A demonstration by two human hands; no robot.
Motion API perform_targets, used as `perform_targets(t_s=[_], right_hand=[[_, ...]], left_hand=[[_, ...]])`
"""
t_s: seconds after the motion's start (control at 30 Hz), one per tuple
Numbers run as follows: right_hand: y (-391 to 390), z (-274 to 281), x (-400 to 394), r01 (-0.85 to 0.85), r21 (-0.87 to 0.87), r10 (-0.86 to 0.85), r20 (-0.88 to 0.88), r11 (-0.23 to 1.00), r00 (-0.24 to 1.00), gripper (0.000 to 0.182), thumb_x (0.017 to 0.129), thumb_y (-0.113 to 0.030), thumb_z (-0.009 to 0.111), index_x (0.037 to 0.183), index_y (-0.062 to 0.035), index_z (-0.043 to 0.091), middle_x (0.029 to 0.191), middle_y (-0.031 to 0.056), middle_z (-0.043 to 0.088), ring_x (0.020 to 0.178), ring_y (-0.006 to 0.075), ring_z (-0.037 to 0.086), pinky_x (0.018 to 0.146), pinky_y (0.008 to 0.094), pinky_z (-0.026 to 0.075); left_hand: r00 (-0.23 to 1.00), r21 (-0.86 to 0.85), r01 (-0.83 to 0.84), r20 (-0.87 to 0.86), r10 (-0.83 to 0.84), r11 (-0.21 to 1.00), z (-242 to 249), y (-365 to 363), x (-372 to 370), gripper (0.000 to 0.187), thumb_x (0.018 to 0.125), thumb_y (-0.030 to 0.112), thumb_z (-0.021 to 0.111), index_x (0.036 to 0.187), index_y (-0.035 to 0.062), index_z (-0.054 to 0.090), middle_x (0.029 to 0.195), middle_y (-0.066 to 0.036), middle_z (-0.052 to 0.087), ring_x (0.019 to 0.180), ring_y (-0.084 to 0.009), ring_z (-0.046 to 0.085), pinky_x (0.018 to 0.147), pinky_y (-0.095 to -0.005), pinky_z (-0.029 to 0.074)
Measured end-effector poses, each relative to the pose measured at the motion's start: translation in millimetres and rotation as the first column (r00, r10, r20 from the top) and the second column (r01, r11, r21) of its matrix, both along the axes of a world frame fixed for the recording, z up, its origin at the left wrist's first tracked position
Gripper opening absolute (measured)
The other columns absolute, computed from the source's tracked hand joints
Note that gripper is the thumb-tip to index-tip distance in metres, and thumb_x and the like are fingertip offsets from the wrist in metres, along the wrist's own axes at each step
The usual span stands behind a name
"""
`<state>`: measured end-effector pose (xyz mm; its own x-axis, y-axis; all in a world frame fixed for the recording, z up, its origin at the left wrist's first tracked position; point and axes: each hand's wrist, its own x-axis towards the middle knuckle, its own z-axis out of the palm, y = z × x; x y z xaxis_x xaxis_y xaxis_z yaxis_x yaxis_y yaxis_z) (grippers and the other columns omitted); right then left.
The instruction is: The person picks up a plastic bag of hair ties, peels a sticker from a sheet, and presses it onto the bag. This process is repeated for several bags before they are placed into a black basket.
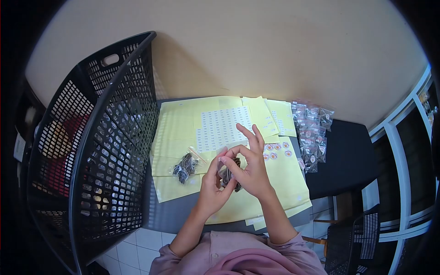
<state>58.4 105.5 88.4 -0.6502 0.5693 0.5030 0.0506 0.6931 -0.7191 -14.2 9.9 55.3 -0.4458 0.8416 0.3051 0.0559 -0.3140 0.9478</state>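
Note:
My left hand [211,187] grips a small clear plastic bag [226,174] with dark brown, coiled-looking contents, which are partly hidden by the fingers. On the bag's upper part, the thumb and index finger of my right hand [252,173] are pinched, while its other fingers stretch upward. Whether a sticker is between those fingertips I cannot make out. A similar bag [184,170] of dark pieces lies left of my hands. Behind them is a white sheet of small printed labels [220,123], and to the right are round orange-and-white stickers [273,156] on a yellow backing sheet [288,178].
A tall black perforated basket [112,82] stands at the left edge of the dark table [353,142]. Several filled clear bags [312,137] are piled on the right. A wall [275,59] rises behind. A dark chair [353,238] stands at lower right.

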Motion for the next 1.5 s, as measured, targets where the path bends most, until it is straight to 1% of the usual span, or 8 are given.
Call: perform_targets(t_s=[0.17,0.37,0.63,0.73,0.97,1.23,1.37,1.5], right_hand=[[2,-5,5,0.088,0.013,-0.087,-0.075,0.996,0.993,0.017,0.065,-0.014,0.071,0.068,-0.0061,0.056,0.124,0.0166,0.039,0.123,0.0386,0.021,0.097,0.0486,0.020],[10,-20,11,-0.065,-0.387,-0.075,-0.334,0.920,0.939,0.026,0.063,-0.005,0.071,0.068,-0.0044,0.045,0.118,0.0154,0.042,0.113,0.0300,0.040,0.093,0.0413,0.033],[22,-26,35,-0.131,-0.529,-0.160,-0.468,0.838,0.869,0.035,0.071,-0.003,0.063,0.101,-0.0022,0.045,0.122,0.0138,0.038,0.108,0.0199,0.044,0.084,0.0300,0.042],[25,-26,60,-0.223,-0.610,-0.103,-0.452,0.760,0.886,0.047,0.072,-0.005,0.064,0.114,-0.0023,0.041,0.117,0.0117,0.043,0.100,0.0170,0.050,0.077,0.0267,0.045],[34,-37,122,-0.158,-0.783,-0.034,-0.223,0.602,0.974,0.039,0.074,-0.007,0.065,0.109,-0.0018,0.049,0.086,0.0051,0.060,0.077,0.0101,0.057,0.065,0.0225,0.047],[72,-72,182,-0.085,-0.702,-0.257,-0.367,0.707,0.894,0.035,0.076,0.004,0.059,0.109,0.0007,0.049,0.096,0.0057,0.057,0.084,0.0109,0.056,0.071,0.0229,0.047],[148,-96,247,0.314,-0.567,-0.553,-0.317,0.762,0.770,0.027,0.080,-0.004,0.057,0.105,0.0019,0.048,0.094,0.0070,0.057,0.085,0.0106,0.055,0.075,0.0222,0.044],[216,-164,300,0.503,-0.521,-0.627,-0.082,0.689,0.775,0.034,0.082,-0.006,0.055,0.112,0.0046,0.042,0.097,0.0081,0.056,0.087,0.0111,0.054,0.077,0.0222,0.043]], left_hand=[[0.996,-0.009,0.037,0.083,-0.036,0.999,3,2,7,0.064,0.074,-0.009,0.050,0.131,-0.0040,0.020,0.120,-0.015,0.041,0.109,-0.0173,0.044,0.090,-0.0285,0.036],[0.991,0.024,0.102,0.089,-0.104,0.994,3,7,18,0.064,0.076,-0.009,0.049,0.131,-0.0034,0.018,0.128,-0.016,0.035,0.117,-0.0195,0.037,0.095,-0.0308,0.034],[0.967,-0.033,0.197,0.174,-0.189,0.980,5,20,35,0.066,0.077,-0.009,0.049,0.133,0.0016,0.016,0.128,-0.017,0.037,0.115,-0.0191,0.039,0.093,-0.0303,0.035],[0.963,0.010,0.173,0.206,-0.171,0.985,4,29,43,0.070,0.077,-0.010,0.050,0.134,0.0042,0.011,0.125,-0.018,0.038,0.111,-0.0202,0.042,0.088,-0.0288,0.039],[0.966,-0.081,0.259,0.044,-0.256,0.962,8,54,74,0.075,0.075,-0.009,0.051,0.135,0.0081,0.009,0.126,-0.019,0.038,0.105,-0.0203,0.048,0.087,-0.0294,0.041],[0.941,-0.128,0.330,-0.029,-0.336,0.935,0,82,112,0.088,0.071,0.000,0.062,0.136,0.0092,0.004,0.134,-0.017,0.026,0.118,-0.0251,0.037,0.089,-0.0368,0.039],[0.932,-0.105,-0.081,-0.361,0.038,0.991,-9,78,81,0.090,0.065,-0.002,0.062,0.136,0.0099,0.008,0.136,-0.012,0.023,0.121,-0.0249,0.031,0.093,-0.0397,0.035],[0.721,-0.147,-0.595,-0.531,0.445,0.790,-17,41,26,0.069,0.071,0.004,0.062,0.130,0.0044,0.025,0.133,-0.011,0.029,0.119,-0.0265,0.032,0.094,-0.0389,0.031]])
